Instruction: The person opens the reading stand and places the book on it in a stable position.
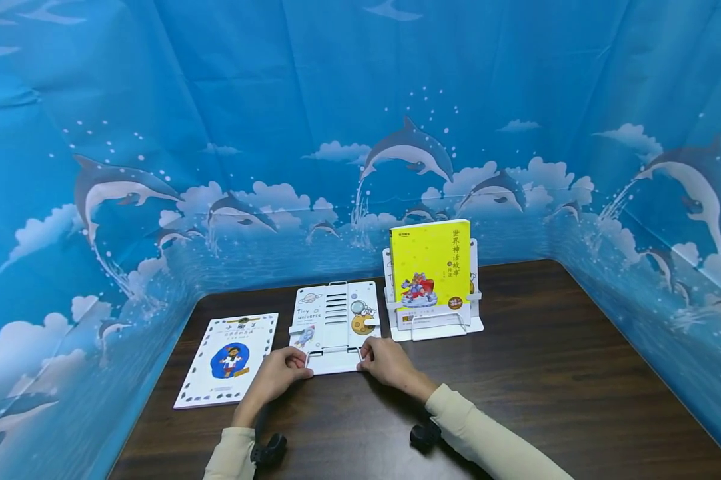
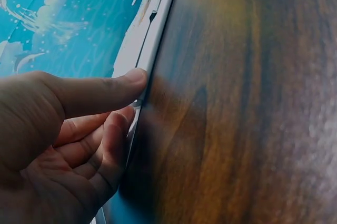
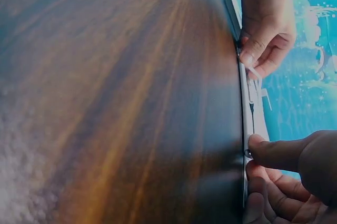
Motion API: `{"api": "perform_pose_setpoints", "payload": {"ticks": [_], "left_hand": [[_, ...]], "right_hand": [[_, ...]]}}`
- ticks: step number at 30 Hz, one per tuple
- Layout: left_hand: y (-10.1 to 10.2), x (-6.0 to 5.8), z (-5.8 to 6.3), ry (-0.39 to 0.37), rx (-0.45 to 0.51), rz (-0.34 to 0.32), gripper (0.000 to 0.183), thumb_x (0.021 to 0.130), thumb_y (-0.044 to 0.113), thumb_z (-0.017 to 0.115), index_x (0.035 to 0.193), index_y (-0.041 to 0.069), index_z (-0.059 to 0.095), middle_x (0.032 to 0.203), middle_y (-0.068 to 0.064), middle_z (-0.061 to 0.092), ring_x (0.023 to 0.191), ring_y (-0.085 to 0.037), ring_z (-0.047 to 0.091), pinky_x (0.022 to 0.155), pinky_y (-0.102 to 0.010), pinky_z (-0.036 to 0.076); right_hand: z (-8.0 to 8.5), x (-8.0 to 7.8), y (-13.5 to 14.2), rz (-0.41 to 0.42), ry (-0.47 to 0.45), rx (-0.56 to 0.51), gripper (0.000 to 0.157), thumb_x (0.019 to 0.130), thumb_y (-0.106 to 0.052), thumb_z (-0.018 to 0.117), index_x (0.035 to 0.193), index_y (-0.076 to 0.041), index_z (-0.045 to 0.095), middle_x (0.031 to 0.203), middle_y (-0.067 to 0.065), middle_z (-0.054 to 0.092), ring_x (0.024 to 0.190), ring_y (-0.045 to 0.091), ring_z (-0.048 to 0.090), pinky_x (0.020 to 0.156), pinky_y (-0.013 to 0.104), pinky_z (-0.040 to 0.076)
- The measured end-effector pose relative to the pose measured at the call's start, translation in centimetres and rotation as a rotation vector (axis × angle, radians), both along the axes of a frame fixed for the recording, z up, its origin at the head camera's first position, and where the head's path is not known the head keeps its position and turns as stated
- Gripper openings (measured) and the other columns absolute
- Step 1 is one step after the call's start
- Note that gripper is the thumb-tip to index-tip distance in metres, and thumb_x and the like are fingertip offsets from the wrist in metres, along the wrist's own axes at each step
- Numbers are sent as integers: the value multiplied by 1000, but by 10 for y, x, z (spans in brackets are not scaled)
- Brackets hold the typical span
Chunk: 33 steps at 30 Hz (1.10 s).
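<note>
A white folding book stand (image 1: 336,313) printed with a planet, a rocket and an astronaut lies nearly flat on the dark table. My left hand (image 1: 278,375) pinches its front left corner between thumb and fingers, by the end of the wire page holder. At the front right corner my right hand (image 1: 390,363) does the same, thumb and curled fingers around the edge. Both wrist views show the stand's thin white edge (image 2: 160,31) close to the tabletop, the left thumb (image 2: 100,95) and the right thumb (image 3: 279,153) pressed on it.
Left of the stand, a white picture book (image 1: 201,373) with a blue oval lies flat. To the right, a yellow book (image 1: 429,257) leans upright on a second white stand (image 1: 476,313). A blue dolphin-print curtain (image 1: 312,87) surrounds the wooden table (image 1: 546,373).
</note>
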<state>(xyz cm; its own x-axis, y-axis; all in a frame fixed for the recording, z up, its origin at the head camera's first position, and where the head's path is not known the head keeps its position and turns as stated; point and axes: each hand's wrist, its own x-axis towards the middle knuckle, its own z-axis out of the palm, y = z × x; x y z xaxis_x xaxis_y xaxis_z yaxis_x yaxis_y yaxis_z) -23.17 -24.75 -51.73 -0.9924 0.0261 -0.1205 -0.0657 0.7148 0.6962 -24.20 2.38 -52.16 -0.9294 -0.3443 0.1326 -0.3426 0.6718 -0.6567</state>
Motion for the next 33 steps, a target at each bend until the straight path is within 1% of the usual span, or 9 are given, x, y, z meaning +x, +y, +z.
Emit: {"api": "perform_pose_setpoints", "payload": {"ticks": [4,13,16,21,25,28,31,33], "left_hand": [[0,0,1,6,15,-4,21,86,12,89,96,6,70,79,-2,65,71,-14,56,66,-26,42],[0,-2,-2,53,72,-28,24,86,7,89,87,9,65,72,0,61,68,-14,53,62,-25,40],[1,-2,-2,59,77,-29,24,86,5,88,84,10,64,71,0,61,66,-14,53,62,-24,40],[1,-1,-3,60,82,-28,25,86,3,87,83,10,63,71,0,61,66,-14,53,62,-25,40],[0,-1,-4,57,92,-30,23,87,3,86,85,9,64,72,0,61,68,-14,53,63,-24,40],[-2,-1,-4,32,113,-35,19,88,2,85,89,7,66,75,-1,63,69,-14,55,64,-24,42],[-7,-1,-2,8,148,-55,15,90,0,81,98,2,70,81,-4,68,72,-14,59,66,-23,47],[-10,-3,1,-1,167,-50,16,92,-1,78,106,0,71,87,-6,71,75,-14,61,68,-23,50]], "right_hand": [[-1,-1,0,8,-17,-39,19,87,-9,85,83,-13,67,68,-7,66,61,1,54,58,20,43],[-2,-1,1,27,25,-70,21,85,1,80,80,-13,65,69,-5,69,61,0,56,58,20,43],[-3,-1,2,36,31,-73,22,85,3,78,79,-13,65,70,-5,69,62,0,57,57,20,43],[-3,-1,1,38,48,-72,23,84,1,81,79,-14,64,71,-5,69,62,0,56,57,20,43],[-4,0,1,39,58,-67,23,84,-2,83,80,-14,64,71,-6,67,62,0,54,57,20,42],[-3,-1,4,63,39,-53,20,86,-2,81,83,-14,65,73,-7,66,64,-1,54,60,19,44],[2,-4,9,77,4,-55,15,88,-2,79,88,-12,68,78,-4,67,69,2,55,63,20,46],[5,-8,14,55,-12,-71,11,90,-1,77,91,-9,70,82,-2,68,72,5,57,65,21,48]]}}
